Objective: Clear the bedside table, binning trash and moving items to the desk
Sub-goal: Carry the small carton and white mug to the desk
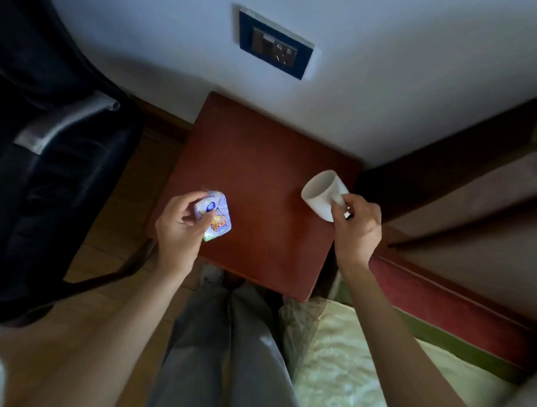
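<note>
The left hand [180, 221] has its fingers and thumb curled round a crumpled snack wrapper [215, 215], white and shiny with a blue mark and an orange picture, held over the near left corner of the tabletop [257, 159]; whether the wrapper touches the wood I cannot tell; the right hand [355, 222] pinches a white ceramic cup [321, 191] low on its side, the cup tilted with its mouth turned towards the left, over the right edge of the tabletop; the two hands are well apart, one at each side.

One wrapper, one cup, two hands.

The tabletop is a square of reddish-brown wood, pushed against a pale wall [389, 85]; a dark-framed switch and socket plate [274, 45] sits on the wall above its far edge; to the left stands a black chair [56, 163] with a silver armrest, on a wooden floor [112, 236]; to the right is a bed with a dark headboard [447, 155] and a pale quilted cover [361, 376]; the person's grey trousers [224, 340] show below the near edge.
</note>
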Demonstrator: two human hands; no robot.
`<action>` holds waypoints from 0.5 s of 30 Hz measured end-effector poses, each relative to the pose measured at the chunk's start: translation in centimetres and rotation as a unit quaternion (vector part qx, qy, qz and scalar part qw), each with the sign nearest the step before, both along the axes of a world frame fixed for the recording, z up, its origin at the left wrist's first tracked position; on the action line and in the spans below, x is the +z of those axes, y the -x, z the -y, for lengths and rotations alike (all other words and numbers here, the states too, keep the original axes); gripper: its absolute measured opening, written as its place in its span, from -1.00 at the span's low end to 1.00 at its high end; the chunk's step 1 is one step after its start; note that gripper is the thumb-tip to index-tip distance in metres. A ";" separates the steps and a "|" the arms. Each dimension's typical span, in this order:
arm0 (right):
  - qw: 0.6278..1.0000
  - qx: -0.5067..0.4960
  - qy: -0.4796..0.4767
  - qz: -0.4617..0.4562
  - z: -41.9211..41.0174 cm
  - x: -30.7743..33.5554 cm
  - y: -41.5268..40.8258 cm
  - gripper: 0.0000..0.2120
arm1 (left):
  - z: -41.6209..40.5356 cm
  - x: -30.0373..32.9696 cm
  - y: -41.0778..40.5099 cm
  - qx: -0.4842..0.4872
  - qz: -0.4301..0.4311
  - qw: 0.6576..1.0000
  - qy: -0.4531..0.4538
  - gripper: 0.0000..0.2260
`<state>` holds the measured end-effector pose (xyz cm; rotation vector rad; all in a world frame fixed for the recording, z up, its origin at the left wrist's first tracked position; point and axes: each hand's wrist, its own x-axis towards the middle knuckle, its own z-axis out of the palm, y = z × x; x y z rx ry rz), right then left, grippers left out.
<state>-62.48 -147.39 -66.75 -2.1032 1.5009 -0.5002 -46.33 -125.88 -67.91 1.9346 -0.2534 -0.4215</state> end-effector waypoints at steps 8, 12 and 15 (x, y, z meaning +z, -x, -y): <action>0.988 0.149 -0.017 0.048 -6.5 9.0 1.8 -0.90 | -5.3 10.8 2.9 0.077 -0.105 0.989 0.075 -0.66; 0.971 0.228 -0.024 0.066 -11.2 13.0 1.3 -0.91 | -10.0 15.4 4.4 0.108 -0.108 0.985 0.074 -0.69; 0.954 0.291 -0.019 0.076 -15.3 15.8 0.7 -0.91 | -14.2 18.3 5.7 0.145 -0.093 0.982 0.074 -0.68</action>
